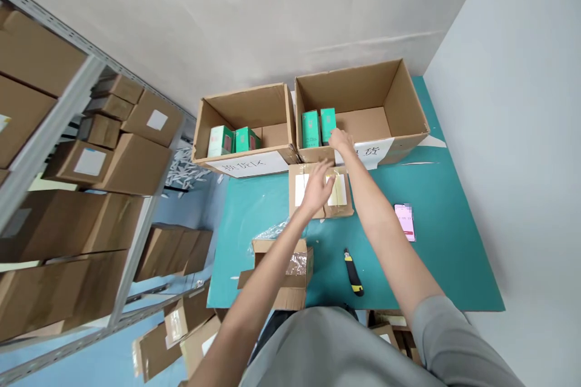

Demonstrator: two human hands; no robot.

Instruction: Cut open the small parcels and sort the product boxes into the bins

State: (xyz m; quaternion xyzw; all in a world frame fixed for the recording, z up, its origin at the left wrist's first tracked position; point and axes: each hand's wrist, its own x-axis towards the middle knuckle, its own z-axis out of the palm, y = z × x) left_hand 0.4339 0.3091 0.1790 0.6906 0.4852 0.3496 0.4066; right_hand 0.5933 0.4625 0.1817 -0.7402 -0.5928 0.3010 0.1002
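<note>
My right hand (342,139) reaches over the front edge of the right open carton (367,94). Its fingers are closed at the lower right side of a small green box (327,122), which stands inside the carton. Just left of that box is another green box (311,129). My left hand (318,187) is open, fingers spread, above a flat taped carton (321,211) with white labels. From this angle I cannot tell whether that hand touches the carton.
The left open carton (254,100) holds two green-and-white boxes. On the green table (436,272) lie a utility knife (353,273), a phone (405,222) and an opened small carton (290,297) with clear plastic. Shelves of brown boxes (140,121) stand at left; a wall (521,103) borders the right.
</note>
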